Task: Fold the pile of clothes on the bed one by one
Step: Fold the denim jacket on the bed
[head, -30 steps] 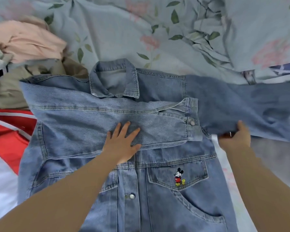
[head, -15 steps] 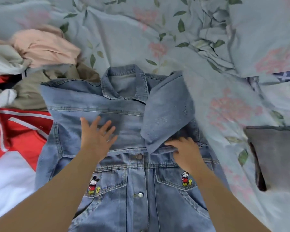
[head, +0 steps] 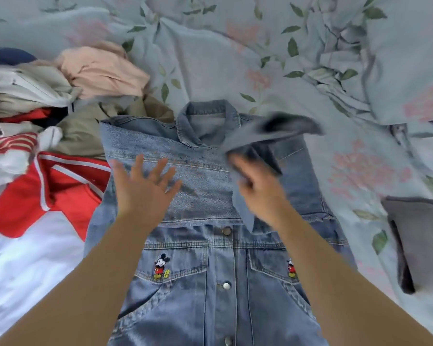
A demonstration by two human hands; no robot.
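Note:
A blue denim jacket with two cartoon-mouse patches lies front up on the flowered bedsheet, collar at the far end. One sleeve lies folded flat across the chest. My left hand hovers open over that folded sleeve, fingers spread. My right hand is closed on the other sleeve, which is lifted and blurred above the jacket's right shoulder. The pile of unfolded clothes sits at the left, with a peach garment on top.
A red and white garment lies spread left of the jacket. A folded grey item rests on the sheet at the right. Bunched floral bedding rises at the back right.
My right hand has carried the right sleeve from far out on the right over onto the jacket and now lifts it. My left hand slid left and rose off the folded sleeve.

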